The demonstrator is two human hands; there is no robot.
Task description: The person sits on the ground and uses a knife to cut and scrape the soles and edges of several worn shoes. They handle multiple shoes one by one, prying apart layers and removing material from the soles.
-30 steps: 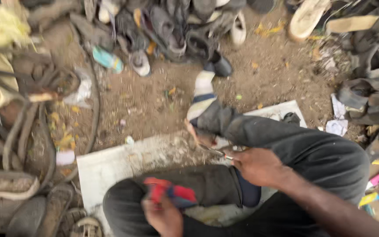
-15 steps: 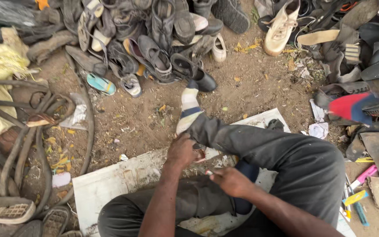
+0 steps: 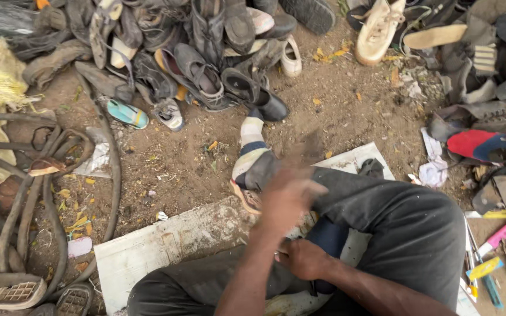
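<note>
I sit cross-legged in dark trousers [image 3: 417,234] on a white board [image 3: 165,246] laid on bare dirt. My foot in a striped sock [image 3: 252,157] points toward a heap of shoes. My left hand [image 3: 288,198] is raised over my knee beside that foot and is blurred by motion, so its grip is unclear. My right hand [image 3: 303,258] rests lower, between my legs, with its fingers curled in against a dark blue piece [image 3: 326,234]. I cannot see whether it holds anything.
Worn shoes and sandals [image 3: 200,70] are piled along the top, with more on the right, including a red and blue shoe [image 3: 481,145]. Rubber strips [image 3: 24,199] coil on the left. A white sneaker [image 3: 376,29] lies at top right. Small tools and coloured items [image 3: 490,263] lie at right.
My left hand, which held a red and blue thing low by my lap, has moved up toward the knee and foot. My right hand has dropped from near the foot to between my legs.
</note>
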